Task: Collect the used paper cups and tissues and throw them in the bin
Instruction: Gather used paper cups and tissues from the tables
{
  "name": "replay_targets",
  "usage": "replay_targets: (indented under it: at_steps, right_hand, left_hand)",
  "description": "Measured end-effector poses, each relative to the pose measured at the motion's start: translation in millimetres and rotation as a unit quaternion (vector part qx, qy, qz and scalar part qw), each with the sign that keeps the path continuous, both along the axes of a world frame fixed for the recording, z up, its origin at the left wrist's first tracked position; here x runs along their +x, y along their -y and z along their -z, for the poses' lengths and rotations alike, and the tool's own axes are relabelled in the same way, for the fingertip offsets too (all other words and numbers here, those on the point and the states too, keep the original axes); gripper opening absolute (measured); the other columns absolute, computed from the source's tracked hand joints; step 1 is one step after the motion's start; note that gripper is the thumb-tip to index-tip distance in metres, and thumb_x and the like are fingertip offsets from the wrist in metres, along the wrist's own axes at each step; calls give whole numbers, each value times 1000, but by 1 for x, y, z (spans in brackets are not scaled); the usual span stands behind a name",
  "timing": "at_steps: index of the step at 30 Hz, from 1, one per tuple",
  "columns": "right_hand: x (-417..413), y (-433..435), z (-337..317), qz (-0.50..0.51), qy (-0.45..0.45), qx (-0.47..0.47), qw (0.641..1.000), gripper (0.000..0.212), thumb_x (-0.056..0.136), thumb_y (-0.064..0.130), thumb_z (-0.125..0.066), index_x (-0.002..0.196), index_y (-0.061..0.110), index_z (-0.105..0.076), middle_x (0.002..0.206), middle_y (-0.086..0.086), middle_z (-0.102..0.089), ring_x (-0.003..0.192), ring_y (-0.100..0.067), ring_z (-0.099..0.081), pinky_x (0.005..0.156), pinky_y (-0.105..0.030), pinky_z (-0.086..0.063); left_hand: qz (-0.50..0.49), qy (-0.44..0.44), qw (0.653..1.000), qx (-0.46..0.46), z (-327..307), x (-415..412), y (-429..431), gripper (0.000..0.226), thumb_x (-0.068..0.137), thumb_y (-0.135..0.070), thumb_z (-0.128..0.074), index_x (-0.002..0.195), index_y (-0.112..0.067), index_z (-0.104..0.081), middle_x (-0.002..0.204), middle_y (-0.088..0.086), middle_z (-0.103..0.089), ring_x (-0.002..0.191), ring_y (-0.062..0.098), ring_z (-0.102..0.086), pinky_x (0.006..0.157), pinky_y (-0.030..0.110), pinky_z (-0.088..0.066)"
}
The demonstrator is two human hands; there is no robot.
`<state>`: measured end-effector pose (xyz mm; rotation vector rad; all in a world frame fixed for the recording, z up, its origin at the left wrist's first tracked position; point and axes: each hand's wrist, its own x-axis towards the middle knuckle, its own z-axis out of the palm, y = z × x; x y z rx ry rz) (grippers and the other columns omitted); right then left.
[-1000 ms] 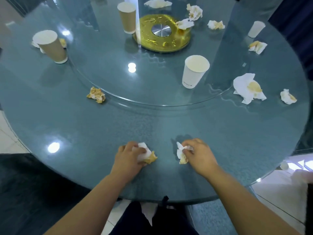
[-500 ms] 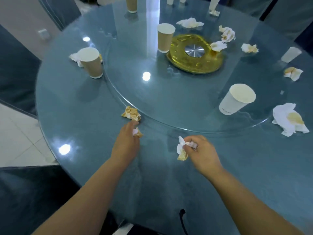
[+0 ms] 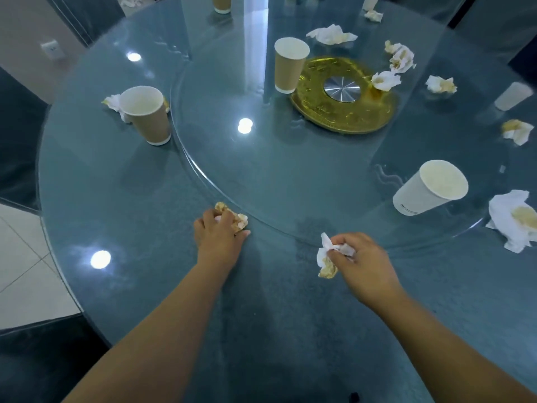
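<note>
My left hand (image 3: pixel 218 237) lies on the glass table, its fingers curled over a brown-stained crumpled tissue (image 3: pixel 238 219) by the turntable's rim; a white wad shows inside the fist. My right hand (image 3: pixel 360 260) pinches a white, stained tissue (image 3: pixel 325 257) just above the table. A white paper cup (image 3: pixel 427 191) stands on the turntable at the right, beside a large stained tissue (image 3: pixel 514 222). Two brown cups stand further off, one at the left (image 3: pixel 148 117) and one by the gold hub (image 3: pixel 289 68). Several more crumpled tissues lie around the far side.
The round glass table (image 3: pixel 122 216) carries a raised glass turntable (image 3: pixel 261 170) with a gold hub (image 3: pixel 343 97). Another cup (image 3: pixel 513 96) lies at the far right. Dark chairs ring the table; tiled floor shows at the left. No bin is in view.
My left hand has moved forward with its first tissue and now closes on the brown-stained tissue by the turntable rim. My right hand keeps its tissue, lifted off the table. My view shifted leftwards and forward.
</note>
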<state>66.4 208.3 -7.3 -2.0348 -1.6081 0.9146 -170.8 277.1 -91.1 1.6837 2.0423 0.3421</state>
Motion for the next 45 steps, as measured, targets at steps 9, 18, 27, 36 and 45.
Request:
replay_targets:
  at_steps: [9, 18, 27, 36, 45]
  right_hand:
    - [39, 9, -2, 48, -12, -8, 999, 18, 88, 17, -59, 78, 31, -62, 95, 15, -56, 88, 3, -52, 68, -15, -37]
    - [124, 47, 6, 166, -41, 16, 985, 13, 90, 14, -55, 79, 21, -58, 88, 6, -56, 74, -6, -52, 59, -22, -36]
    - [267, 80, 21, 226, -41, 44, 972, 31, 87, -4, -41, 88, 21, -60, 96, 3, -64, 100, -9, -53, 84, -21, -44]
    - [380, 11, 19, 225, 98, -3, 969, 59, 93, 32, -53, 145, 21, -28, 140, -8, -30, 126, -29, -28, 101, -37, -33]
    - [425, -37, 57, 79, 228, -127, 962, 65, 95, 48, -44, 150, 40, -10, 154, 1, -22, 130, -34, -26, 108, -44, -27]
  left_hand:
    - [22, 118, 992, 38, -28, 34, 20, 28, 80, -9, -64, 66, -16, -40, 76, -4, -49, 78, 25, -52, 59, 24, -31]
    - [163, 194, 967, 35, -70, 140, 40, 39, 79, -8, -64, 115, -22, -61, 97, -3, -56, 83, 17, -53, 68, 14, -34]
    - [279, 197, 940, 21, -85, 289, 59, 25, 78, -7, -64, 77, -29, -53, 88, -10, -50, 76, 5, -52, 65, 17, -37]
    - [317, 166, 934, 23, -90, 407, 31, 12, 80, -15, -64, 82, -23, -55, 86, -10, -48, 74, 2, -50, 64, 6, -35]
    - [333, 138, 933, 19, -74, 467, 0, 20, 81, -31, -71, 81, -23, -53, 92, -11, -47, 82, -2, -49, 66, 4, -34]
